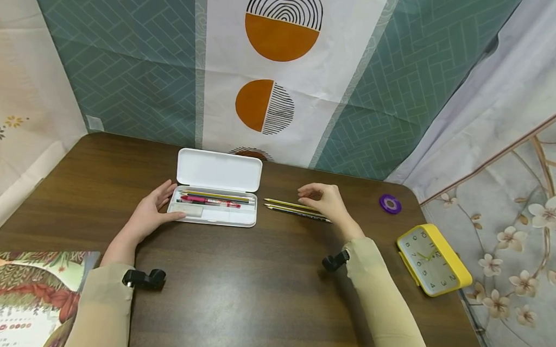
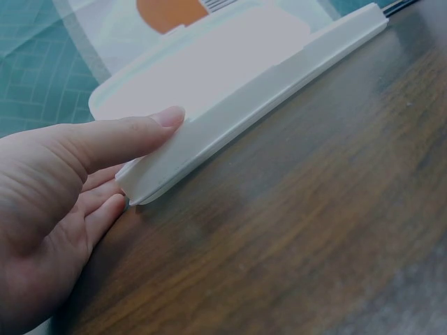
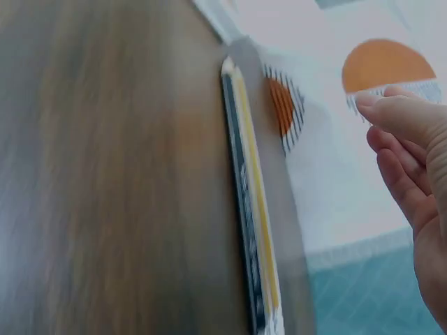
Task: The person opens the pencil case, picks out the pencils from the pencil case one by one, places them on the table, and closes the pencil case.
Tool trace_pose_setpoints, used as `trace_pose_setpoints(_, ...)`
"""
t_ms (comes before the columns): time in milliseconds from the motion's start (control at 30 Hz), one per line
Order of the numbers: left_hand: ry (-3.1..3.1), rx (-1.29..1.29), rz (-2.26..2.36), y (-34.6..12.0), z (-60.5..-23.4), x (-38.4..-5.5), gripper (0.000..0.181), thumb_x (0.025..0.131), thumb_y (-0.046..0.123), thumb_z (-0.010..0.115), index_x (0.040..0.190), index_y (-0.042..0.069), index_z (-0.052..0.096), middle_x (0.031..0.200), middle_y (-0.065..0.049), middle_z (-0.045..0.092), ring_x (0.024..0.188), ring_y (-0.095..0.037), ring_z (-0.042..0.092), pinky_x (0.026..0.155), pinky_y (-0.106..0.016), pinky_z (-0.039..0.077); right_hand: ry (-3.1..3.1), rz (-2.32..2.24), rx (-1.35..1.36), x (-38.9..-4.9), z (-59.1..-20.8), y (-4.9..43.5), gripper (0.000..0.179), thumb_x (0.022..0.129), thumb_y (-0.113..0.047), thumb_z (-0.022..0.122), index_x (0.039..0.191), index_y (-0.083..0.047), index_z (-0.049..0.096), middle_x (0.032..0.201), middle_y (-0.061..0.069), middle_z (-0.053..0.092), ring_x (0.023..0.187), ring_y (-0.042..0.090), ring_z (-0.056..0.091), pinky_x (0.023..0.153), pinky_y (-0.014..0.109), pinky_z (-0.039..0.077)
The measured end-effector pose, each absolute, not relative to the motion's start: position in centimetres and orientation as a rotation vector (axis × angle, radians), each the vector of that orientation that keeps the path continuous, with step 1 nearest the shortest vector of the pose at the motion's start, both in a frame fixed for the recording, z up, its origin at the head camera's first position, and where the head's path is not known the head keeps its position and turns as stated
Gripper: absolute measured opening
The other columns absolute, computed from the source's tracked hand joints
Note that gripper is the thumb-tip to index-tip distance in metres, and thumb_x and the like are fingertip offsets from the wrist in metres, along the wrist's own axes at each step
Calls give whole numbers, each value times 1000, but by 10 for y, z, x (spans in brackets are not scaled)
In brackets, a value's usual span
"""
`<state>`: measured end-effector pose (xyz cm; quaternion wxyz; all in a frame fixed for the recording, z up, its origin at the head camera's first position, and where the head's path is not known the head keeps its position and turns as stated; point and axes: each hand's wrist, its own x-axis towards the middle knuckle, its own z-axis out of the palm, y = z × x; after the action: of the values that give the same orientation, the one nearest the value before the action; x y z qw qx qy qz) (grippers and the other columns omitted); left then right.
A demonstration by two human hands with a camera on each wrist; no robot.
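A white pencil case (image 1: 242,218) lies with its lid raised at the back. In it are several pencils (image 1: 227,196), a red pen (image 1: 231,204) and a pale rectangular block (image 1: 192,210). My left hand (image 1: 149,213) grips the case's left end. In the left wrist view its thumb (image 2: 143,136) lies over the front wall, with the fingers around the end. Right of the case, yellow and black pencils (image 1: 294,212) lie side by side on the table. My right hand (image 1: 326,202) hovers over them, fingers loosely bent and holding nothing; a gap shows in the right wrist view.
A yellow alarm clock (image 1: 433,259) stands at the right, with a purple ring-shaped object (image 1: 390,204) behind it. An illustrated book or sheet (image 1: 18,294) lies at the front left. Patterned cloth (image 1: 145,48) hangs along the table's far edge.
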<state>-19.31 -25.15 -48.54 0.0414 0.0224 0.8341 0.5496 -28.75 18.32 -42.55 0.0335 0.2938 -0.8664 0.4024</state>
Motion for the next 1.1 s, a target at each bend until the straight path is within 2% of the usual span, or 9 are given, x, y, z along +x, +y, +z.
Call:
trace_pose_setpoints(400, 2567, 62, 1671, -252, -487, -193, 107, 84, 25, 79, 157, 5, 5, 161, -19, 22, 145, -45, 26, 117, -58, 25, -2533, 1314, 1000, -296, -424, 119, 21, 82, -3, 76, 102, 3, 73, 92, 14, 75, 81, 25, 71, 76, 39, 60)
trace_pose_setpoints(700, 2565, 78, 1689, -251, -486, -194, 108, 83, 24, 80, 157, 4, 5, 161, -19, 22, 145, -45, 26, 117, -58, 25, -2576, 1366, 997, -298, -428, 78, 21, 84, -1, 74, 104, 1, 73, 94, 14, 75, 84, 24, 71, 78, 29, 59)
trace_pose_setpoints(1100, 2558, 74, 1696, -251, -486, -193, 107, 83, 24, 80, 158, 5, 5, 161, -19, 22, 145, -44, 25, 117, -57, 25, -2709, 1314, 985, -302, -440, 47, 21, 86, -7, 74, 106, -2, 73, 99, 11, 75, 86, 18, 71, 75, 21, 57)
